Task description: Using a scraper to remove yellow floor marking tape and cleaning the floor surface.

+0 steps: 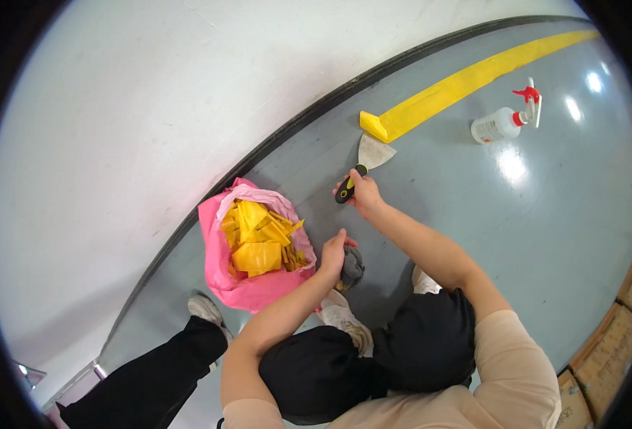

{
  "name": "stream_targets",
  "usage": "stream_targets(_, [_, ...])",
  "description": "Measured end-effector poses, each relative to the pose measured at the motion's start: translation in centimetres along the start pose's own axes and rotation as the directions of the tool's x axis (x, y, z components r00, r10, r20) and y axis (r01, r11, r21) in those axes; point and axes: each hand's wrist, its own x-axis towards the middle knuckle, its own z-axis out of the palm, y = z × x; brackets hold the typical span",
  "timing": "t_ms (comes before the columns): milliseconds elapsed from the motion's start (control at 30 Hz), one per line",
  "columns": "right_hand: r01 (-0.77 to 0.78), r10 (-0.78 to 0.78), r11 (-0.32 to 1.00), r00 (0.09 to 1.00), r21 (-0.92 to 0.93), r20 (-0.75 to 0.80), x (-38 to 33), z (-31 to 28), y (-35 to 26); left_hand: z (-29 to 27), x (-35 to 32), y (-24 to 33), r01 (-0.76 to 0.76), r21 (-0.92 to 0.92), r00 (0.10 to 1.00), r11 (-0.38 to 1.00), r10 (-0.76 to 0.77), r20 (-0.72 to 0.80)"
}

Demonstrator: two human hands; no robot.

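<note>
My right hand (pixel 362 191) grips the black-and-yellow handle of a wide metal scraper (pixel 373 152). Its blade lies flat on the grey floor just short of the lifted, curled end of a yellow floor tape strip (pixel 466 82). My left hand (pixel 332 254) is closed on a dark grey rag (pixel 352 266), pressed to the floor beside my knees. I am crouched close to the white wall.
A pink plastic bag (pixel 223 268) full of torn yellow tape pieces (pixel 258 239) sits left of my left hand. A white spray bottle (pixel 502 123) with a red trigger lies on the floor at far right. Another person's black-trousered leg and shoe (pixel 205 309) stand lower left. Cardboard (pixel 616 336) lies at the right edge.
</note>
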Motion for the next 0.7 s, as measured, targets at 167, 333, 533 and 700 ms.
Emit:
stream_targets(167, [-0.114, 0.118, 0.991, 0.991, -0.065, 0.065, -2.2, 1.9, 3.0, -1.9, 0.0, -0.5, 0.015, 0.008, 0.996, 1.0, -0.014, -0.09])
stream_targets(333, [0.137, -0.137, 0.991, 0.991, -0.004, 0.009, 1.9, -0.4, -3.3, 0.6, -0.1, -0.7, 0.058, 0.046, 0.998, 0.997, -0.057, -0.023])
stream_targets(533, [-0.05, 0.049, 0.999, 0.993, 0.003, 0.108, -1.6, 2.5, 0.3, -0.9, 0.7, -1.4, 0.072, 0.096, 0.995, 0.993, -0.065, -0.075])
stream_targets(700, [0.032, -0.031, 0.999, 0.999, 0.03, -0.026, 0.7, 0.9, -2.5, 0.4, 0.5, -1.2, -0.032, 0.132, 0.999, 0.991, 0.032, 0.0])
